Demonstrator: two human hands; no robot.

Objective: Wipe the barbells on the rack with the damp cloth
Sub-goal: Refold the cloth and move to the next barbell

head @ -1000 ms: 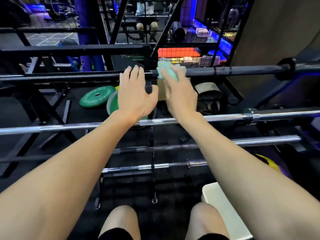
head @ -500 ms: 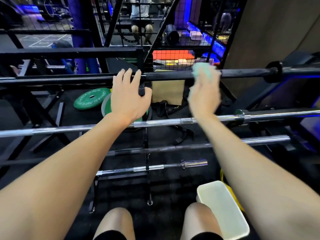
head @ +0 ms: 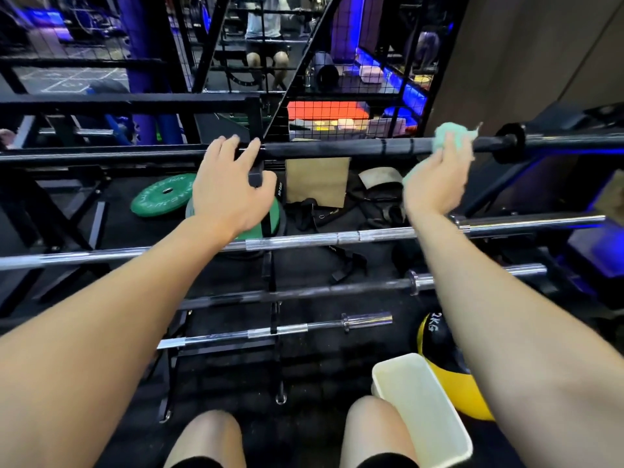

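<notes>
dark gym floor (head: 229,376), blue-lit wire mesh (head: 341,113) behind.

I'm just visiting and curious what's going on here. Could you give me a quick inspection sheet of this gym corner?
Surface: black rack over dark floor.
Job's things: black top barbell; three more barbells below; green cloth wrapped on the top bar near its collar.
Clutter: green weight plate, cardboard piece, yellow-black ball, white tub, straps.
Hands: left hand rests on the bar and rack post; right hand has the cloth in its grip.
Cables: nothing seen.
Surroundings: wire mesh, blue lighting, a person standing beyond.
</notes>
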